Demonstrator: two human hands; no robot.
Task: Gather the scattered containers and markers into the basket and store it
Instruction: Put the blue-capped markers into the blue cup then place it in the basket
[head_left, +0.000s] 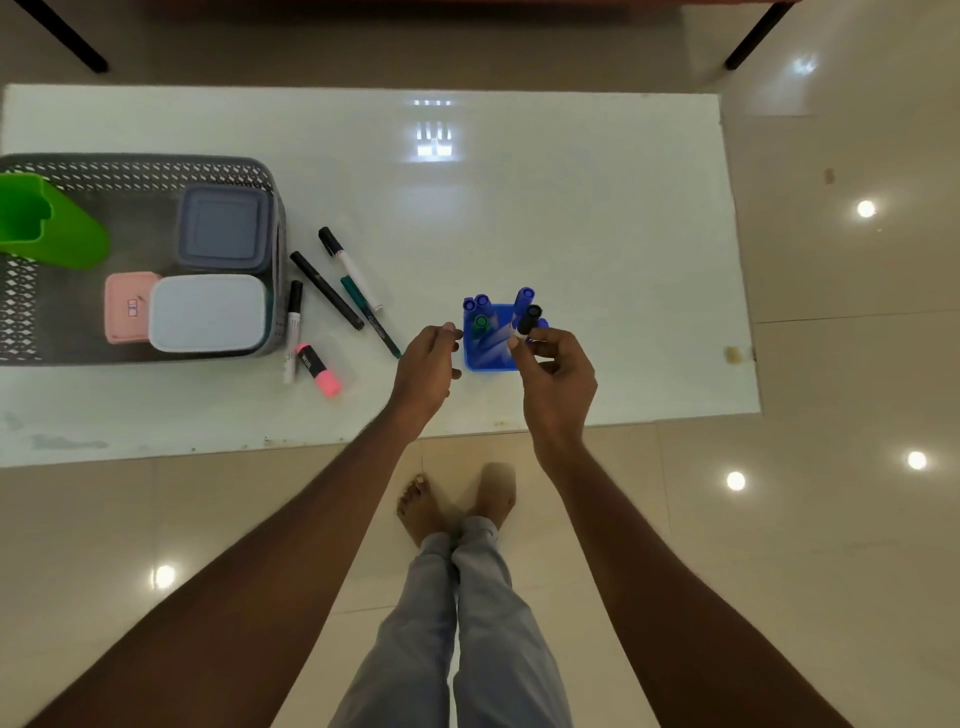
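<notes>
Our right hand (558, 379) pinches a marker (529, 319) by its white barrel between thumb and fingertips, black cap up, over the holder (491, 361). Our left hand (426, 364) holds nothing. Its fingers are loosely curled just left of the holder, and we cannot tell if they touch it.

The holder is a small square cup of blue plastic on the glossy white table (571, 208). Blue-capped markers (523, 299) and a green-capped one (481, 322) stand upright in it.

Left of our left hand, loose on the table, lie a pink highlighter (318, 370), a white marker (292, 332), a black pen (326, 290), a teal pen (370, 317) and a second white marker (349, 267).

Farther left sits the basket (272, 182), grey perforated plastic. It holds a white box (208, 312), a grey box (223, 228), a pink case (127, 306) and a green bin (47, 223).
</notes>
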